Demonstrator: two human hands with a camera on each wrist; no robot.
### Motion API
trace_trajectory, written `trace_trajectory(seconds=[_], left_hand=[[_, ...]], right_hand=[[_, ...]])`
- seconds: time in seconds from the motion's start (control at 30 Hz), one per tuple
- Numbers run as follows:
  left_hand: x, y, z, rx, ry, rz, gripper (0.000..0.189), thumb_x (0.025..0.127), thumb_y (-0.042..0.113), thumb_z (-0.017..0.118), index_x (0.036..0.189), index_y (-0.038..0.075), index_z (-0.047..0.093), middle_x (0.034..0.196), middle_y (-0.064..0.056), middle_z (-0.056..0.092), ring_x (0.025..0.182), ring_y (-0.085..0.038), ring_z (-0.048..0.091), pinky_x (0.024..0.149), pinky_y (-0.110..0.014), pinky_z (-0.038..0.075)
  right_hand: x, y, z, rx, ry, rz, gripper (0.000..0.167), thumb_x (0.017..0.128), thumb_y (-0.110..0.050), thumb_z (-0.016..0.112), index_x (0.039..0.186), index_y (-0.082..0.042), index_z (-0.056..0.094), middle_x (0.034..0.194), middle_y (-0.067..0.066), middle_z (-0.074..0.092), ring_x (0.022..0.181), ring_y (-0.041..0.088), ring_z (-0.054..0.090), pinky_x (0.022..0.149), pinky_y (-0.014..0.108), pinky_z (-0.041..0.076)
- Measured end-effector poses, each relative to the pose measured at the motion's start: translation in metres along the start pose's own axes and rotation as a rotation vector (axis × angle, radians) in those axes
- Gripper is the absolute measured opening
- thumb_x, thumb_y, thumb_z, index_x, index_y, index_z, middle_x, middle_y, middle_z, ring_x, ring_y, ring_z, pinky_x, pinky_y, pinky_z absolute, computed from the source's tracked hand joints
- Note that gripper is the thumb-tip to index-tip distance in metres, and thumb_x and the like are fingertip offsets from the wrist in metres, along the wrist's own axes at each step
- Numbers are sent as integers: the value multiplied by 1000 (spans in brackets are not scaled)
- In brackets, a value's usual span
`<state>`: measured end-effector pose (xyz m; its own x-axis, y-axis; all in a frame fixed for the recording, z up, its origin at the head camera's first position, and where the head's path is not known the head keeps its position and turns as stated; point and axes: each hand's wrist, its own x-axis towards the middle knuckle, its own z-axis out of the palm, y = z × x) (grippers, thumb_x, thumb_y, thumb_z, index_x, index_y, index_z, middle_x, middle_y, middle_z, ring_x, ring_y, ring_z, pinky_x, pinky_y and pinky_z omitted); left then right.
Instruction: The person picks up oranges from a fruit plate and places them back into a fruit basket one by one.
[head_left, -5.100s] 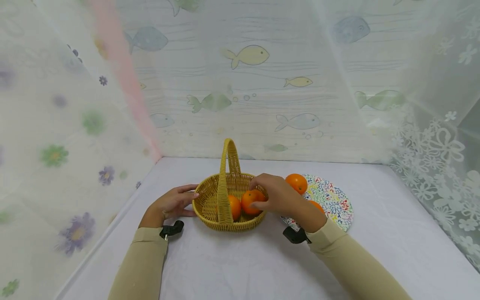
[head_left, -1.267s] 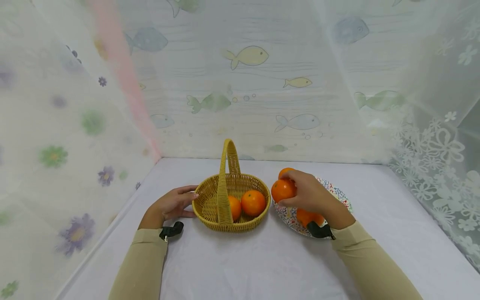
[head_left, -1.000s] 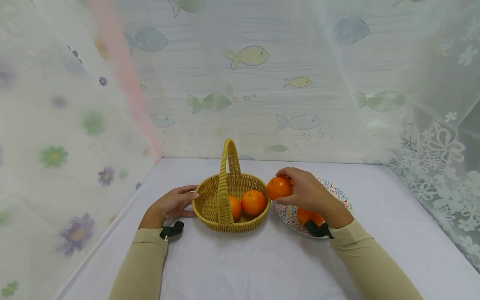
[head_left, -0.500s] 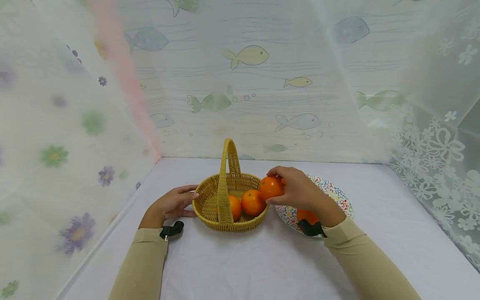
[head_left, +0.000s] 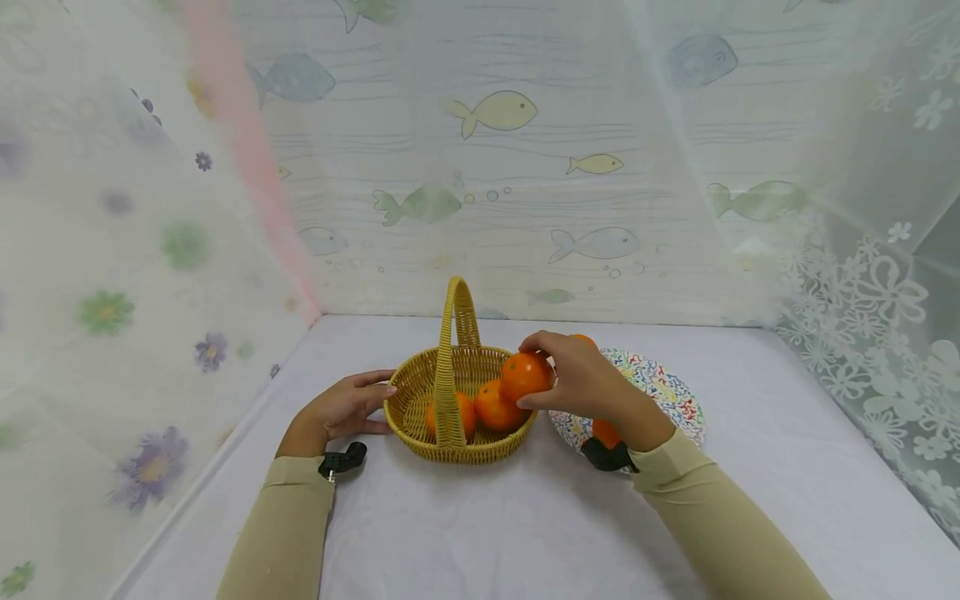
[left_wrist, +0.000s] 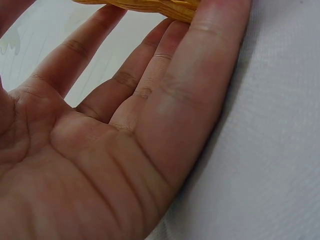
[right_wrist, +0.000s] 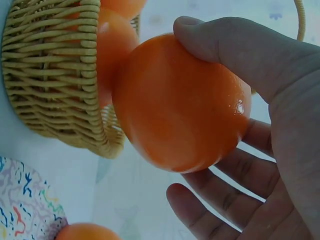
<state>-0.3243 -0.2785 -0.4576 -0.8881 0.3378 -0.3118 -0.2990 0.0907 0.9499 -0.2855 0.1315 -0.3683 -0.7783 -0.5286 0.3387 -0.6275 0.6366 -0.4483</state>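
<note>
Tabletop [head_left: 480, 533], perhaps cloth, under wicker basket [head_left: 414, 407]

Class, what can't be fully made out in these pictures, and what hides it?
Head view: upper-right orange, mostly hidden by the right hand.
Head view: lower-right orange, partly covered by the right hand and black wrist device.
Head view: leftmost orange, crossed by the handle.
Left wrist view: basket, mostly cut off by the top edge.
Right wrist view: plate, cut off at left.
</note>
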Motion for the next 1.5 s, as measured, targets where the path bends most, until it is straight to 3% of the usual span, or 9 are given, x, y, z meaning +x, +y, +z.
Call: trace_trajectory(seconds=[0.3,0.47,0.73,1.13,1.5], left_hand=[[-1,0,0,-2,-5,-10,63,102,23,68,158,12,42,151,-8,55,124,-20,62,93,-57,59],[-2,1,-1,-2,-12,-8,63,102,24,68,158,12,42,146,-7,59,124,-20,63,94,-57,58],[-2,1,-1,-12,-17,-11,64,101,24,69,158,13,43,142,-5,62,120,-20,65,94,-56,59],[-2,2,0,-13,-9,-15,64,101,24,69,158,13,42,152,-11,54,123,-21,64,95,-57,58],[-3,3,0,-14,-9,-19,63,101,24,68,158,13,42,146,-6,59,121,-20,65,95,-56,58]], right_hand=[[3,-7,6,12,-55,41,67,76,-43,92,131,-20,61,120,-11,66,107,12,63,87,32,58],[7,-11,9,2,-66,20,74,77,-41,91,139,-14,62,128,-6,66,110,16,62,92,36,57],[12,-12,20,24,-54,28,69,76,-41,92,134,-15,65,124,-5,67,106,15,63,89,33,58],[14,-12,24,68,-54,70,65,76,-39,92,129,-16,63,122,-5,65,105,15,61,88,33,59],[13,-9,28,39,-82,142,74,75,-38,92,138,-12,62,127,4,54,110,22,59,92,42,60]])
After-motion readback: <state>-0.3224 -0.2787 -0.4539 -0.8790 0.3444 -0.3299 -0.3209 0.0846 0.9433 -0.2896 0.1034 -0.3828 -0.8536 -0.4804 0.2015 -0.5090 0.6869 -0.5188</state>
